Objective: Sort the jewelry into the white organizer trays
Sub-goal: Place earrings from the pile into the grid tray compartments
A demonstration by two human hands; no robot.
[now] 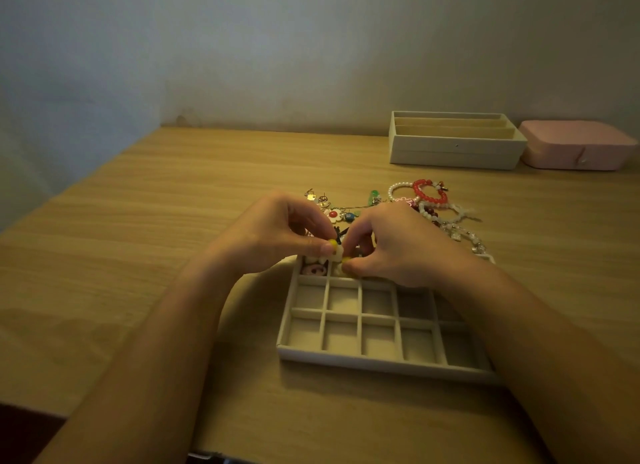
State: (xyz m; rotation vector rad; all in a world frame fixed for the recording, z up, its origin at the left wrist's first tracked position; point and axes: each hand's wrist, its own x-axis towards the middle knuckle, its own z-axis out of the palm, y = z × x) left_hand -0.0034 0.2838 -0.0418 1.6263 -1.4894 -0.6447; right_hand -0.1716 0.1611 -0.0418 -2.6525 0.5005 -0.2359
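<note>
Jewelry point(420, 205): there's your loose pile, on the desk point(138, 255) just beyond your hands and trailing off past your right knuckles.
In the pile: a red bead bracelet point(427, 191) lying over a pearl bracelet point(394, 189), a green charm point(374, 196) nearer your fingers, and a white flower with a red centre point(333, 215) right behind your fingertips. The rest is a tangle too small to name.
Left hand point(277, 235): curled in, thumb and forefinger pinching a small white piece point(334, 254).
Right hand point(398, 245): curled the same way, thumb and fingers nipping that same piece from the other side. Your fingertips meet in the middle.
Small white piece: held between your two hands, just above the far-left corner of the grid tray point(346, 358). There are yellow dots at your thumb tips, and I cannot tell whether they belong to the piece.
Grid tray: directly under and in front of your hands, its near rim toward you and its far row half hidden by your right palm.
Pink piece point(313, 269): already sitting in the far-left compartment, right below your left thumb.
Other compartments: the two near rows, closer to you than your hands, show only their pale lining.
Long-slot tray point(450, 151): well beyond your right hand, at the back of the desk by the wall.
Pink case point(571, 151): lid shut, touching or just beside that far tray, further out to your right.
</note>
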